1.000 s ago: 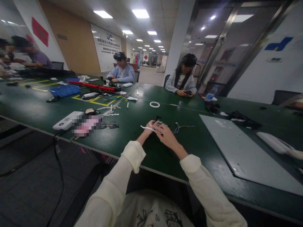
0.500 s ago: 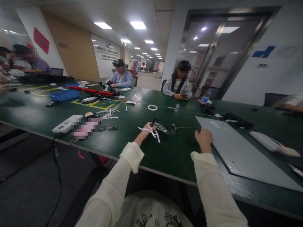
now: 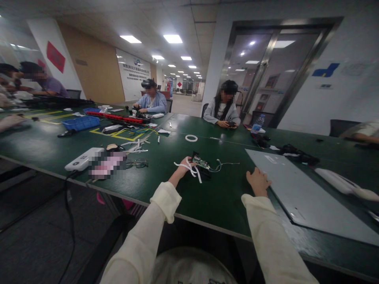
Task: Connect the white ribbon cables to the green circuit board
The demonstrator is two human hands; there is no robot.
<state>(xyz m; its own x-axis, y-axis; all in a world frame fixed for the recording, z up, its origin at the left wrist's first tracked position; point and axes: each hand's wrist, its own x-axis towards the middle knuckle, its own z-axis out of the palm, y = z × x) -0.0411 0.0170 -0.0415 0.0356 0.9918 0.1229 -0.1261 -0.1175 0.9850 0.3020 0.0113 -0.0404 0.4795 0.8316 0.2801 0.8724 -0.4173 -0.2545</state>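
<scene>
Nearer than the flat white ring (image 3: 191,138) on the glossy green counter (image 3: 220,205), rectangular green circuit board (image 3: 201,162) with thin curling wires (image 3: 218,165), left hand (image 3: 184,165) closed on its end, limp white strips (image 3: 199,174) alongside, right hand (image 3: 258,181) loosely open beside smooth grey panel (image 3: 299,191).

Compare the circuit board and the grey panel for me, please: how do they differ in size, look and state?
The circuit board is small, while the grey panel is far larger. The board is green, crowded with parts, with wires at one end; the panel is mostly plain. The left hand grips the board, whereas the panel lies unheld on the table.
</scene>
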